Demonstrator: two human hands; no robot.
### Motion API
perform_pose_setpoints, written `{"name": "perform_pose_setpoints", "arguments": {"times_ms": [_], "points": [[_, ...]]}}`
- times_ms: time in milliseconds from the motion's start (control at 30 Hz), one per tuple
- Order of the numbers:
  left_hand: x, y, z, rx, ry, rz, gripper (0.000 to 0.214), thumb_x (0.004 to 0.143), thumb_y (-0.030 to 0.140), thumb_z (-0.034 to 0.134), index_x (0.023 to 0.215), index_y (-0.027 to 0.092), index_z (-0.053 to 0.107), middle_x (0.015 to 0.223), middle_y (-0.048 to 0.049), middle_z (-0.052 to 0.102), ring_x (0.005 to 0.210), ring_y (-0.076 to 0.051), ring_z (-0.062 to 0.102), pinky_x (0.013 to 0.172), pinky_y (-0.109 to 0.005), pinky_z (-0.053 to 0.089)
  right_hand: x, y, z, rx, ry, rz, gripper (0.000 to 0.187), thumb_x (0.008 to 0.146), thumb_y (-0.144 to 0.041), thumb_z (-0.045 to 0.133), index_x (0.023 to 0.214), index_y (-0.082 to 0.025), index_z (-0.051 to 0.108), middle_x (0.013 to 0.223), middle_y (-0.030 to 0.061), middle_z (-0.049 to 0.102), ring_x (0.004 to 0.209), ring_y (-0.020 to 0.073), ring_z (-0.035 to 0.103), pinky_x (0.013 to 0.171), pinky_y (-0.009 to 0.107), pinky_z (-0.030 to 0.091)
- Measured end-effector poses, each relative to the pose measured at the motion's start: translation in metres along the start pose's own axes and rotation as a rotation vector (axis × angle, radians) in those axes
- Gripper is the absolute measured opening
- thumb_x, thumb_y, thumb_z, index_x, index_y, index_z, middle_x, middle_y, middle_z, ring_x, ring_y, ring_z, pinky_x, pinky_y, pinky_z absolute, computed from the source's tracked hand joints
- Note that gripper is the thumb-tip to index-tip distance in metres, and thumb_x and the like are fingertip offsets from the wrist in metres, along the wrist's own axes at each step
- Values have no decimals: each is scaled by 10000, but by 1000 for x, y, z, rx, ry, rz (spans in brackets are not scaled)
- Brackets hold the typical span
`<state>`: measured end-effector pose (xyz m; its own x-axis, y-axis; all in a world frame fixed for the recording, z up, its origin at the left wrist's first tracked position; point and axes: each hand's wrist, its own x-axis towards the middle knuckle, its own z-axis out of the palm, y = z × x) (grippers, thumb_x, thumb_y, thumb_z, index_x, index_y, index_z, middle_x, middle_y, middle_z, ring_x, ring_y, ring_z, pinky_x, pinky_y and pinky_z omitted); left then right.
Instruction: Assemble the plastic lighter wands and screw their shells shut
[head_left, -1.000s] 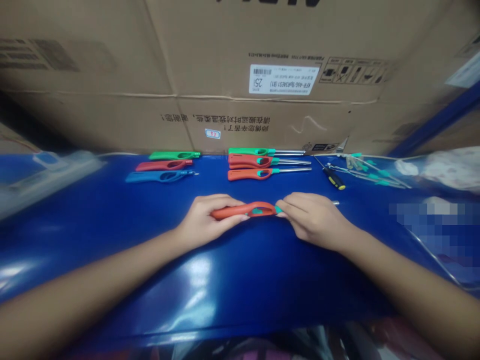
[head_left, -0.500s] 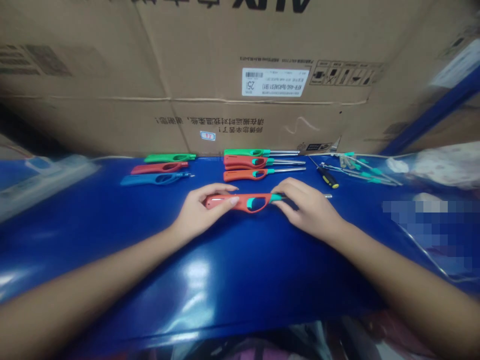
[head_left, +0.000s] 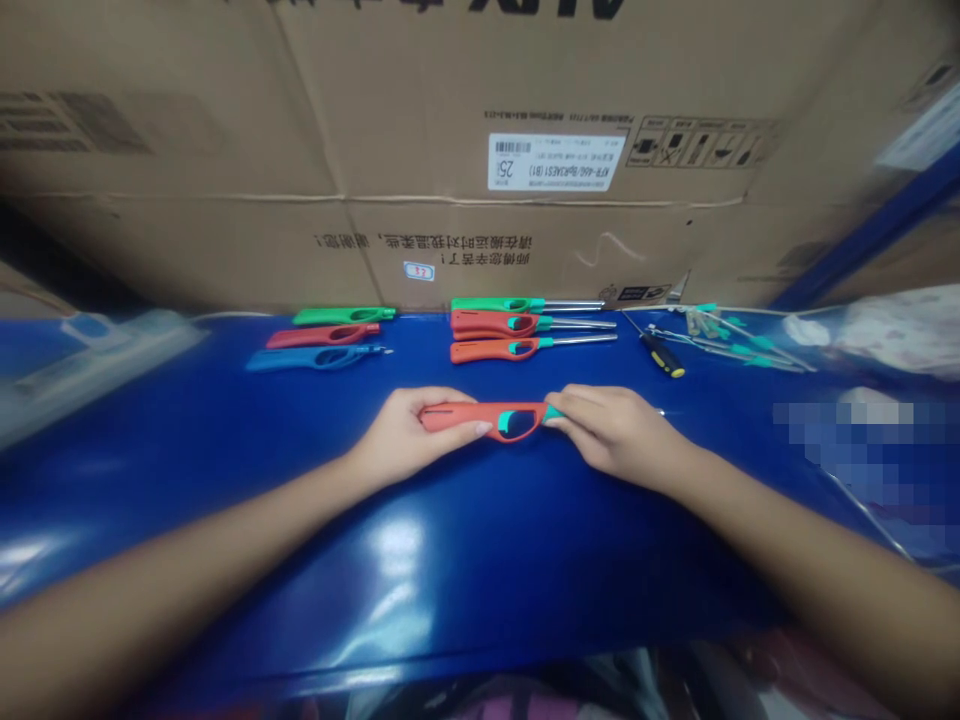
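Has brought the left hand, the right hand and the slim orange-red plastic lighter between them a little nearer the close edge of the glossy blue table since half a second ago. Faces a huge brown cardboard box, printed upside down, well beyond the held lighter. Has the blue table beneath that lighter; cannot tell whether touching it or just above. Shows a pale translucent bundle, blurred, far to the lighter's left, and a whitish patterned bundle far to its right. Grips the lighter's handle in the left hand, thumb along the near side, and pinches in the right hand the turquoise collar at its right end, hiding most of the barrel except a bright metal tip. Keeps thin metal rods with turquoise pieces beyond the lighter and to the right; straight beyond it, green, red and orange lighters with shiny metal barrels; beyond and to the left, green, red and blue plastic lighter bodies. Has a black-and-yellow-handled screwdriver beyond the lighter's right end, beside the rods, and a small blue-edged white sticker on the box, beyond its left end.
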<state>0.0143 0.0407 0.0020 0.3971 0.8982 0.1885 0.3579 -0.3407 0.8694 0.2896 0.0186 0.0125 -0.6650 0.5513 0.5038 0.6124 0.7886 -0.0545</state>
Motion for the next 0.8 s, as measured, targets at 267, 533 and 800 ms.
{"name": "perform_pose_setpoints", "arguments": {"times_ms": [267,533,800], "points": [[0,1,2,46,7,138,323,799,452,769,922,154,753,888,-56,783,785,-203,743,764,-286,605,3,1,-3,163,-37,174,134,958,-224,583,1017,-163,687,928,90,723,799,190,679,685,291,522],[0,1,4,65,128,194,421,797,415,792,1116,159,694,927,-55,760,789,-174,718,769,-265,580,8,-2,-5,233,-70,263,174,967,-313,591,1060,-184,661,1007,76,697,896,197,665,774,312,514],[-1,6,2,102,164,400,153,886,299,719,927,164,778,893,-81,768,798,-181,712,771,-286,570,4,-2,-6,129,48,242,68,939,-263,612,923,-198,607,869,39,666,759,174,616,654,282,453]]}}
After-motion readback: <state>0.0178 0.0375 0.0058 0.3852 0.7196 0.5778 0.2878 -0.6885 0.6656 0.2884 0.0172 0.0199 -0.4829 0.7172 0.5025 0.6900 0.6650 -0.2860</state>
